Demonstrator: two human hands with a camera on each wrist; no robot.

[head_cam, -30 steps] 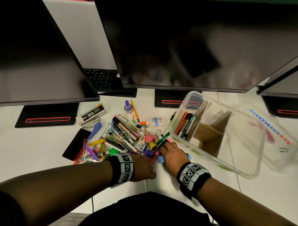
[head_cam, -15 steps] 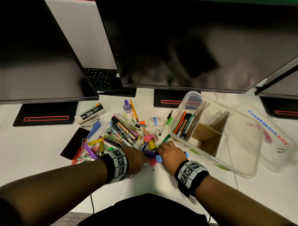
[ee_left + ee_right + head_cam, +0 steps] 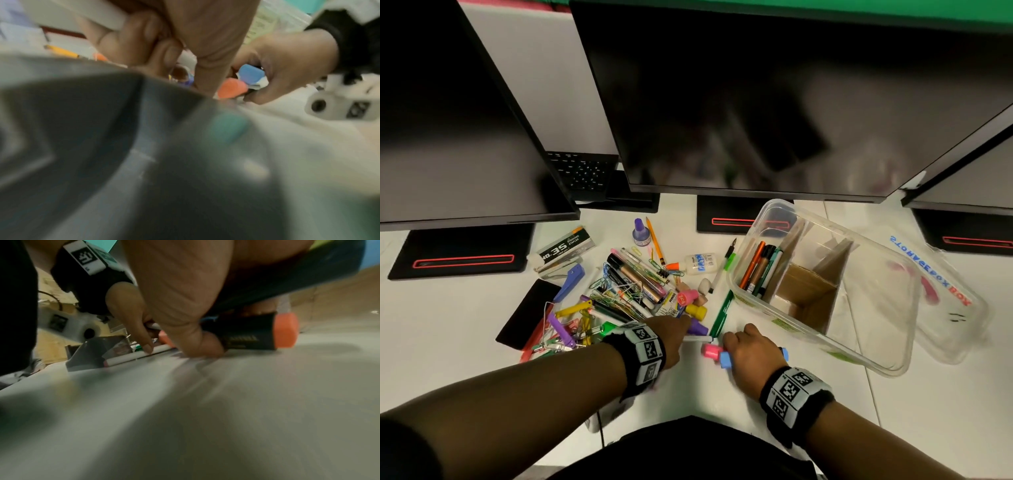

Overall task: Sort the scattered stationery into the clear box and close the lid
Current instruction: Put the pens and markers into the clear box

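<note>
Clear box (image 3: pixel 873 346) holds four pens (image 3: pixel 762 269).

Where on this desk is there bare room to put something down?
Bare desk lies left of the black pad, up to the left monitor base, and near the clear box. The stationery pile is crowded.

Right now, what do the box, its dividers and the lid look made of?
Clear box: glossy see-through plastic, the desk shows through its walls. Dividers: matte brown, probably cardboard. Lid: the same clear plastic by its look, with printed blue and red lettering.
</note>
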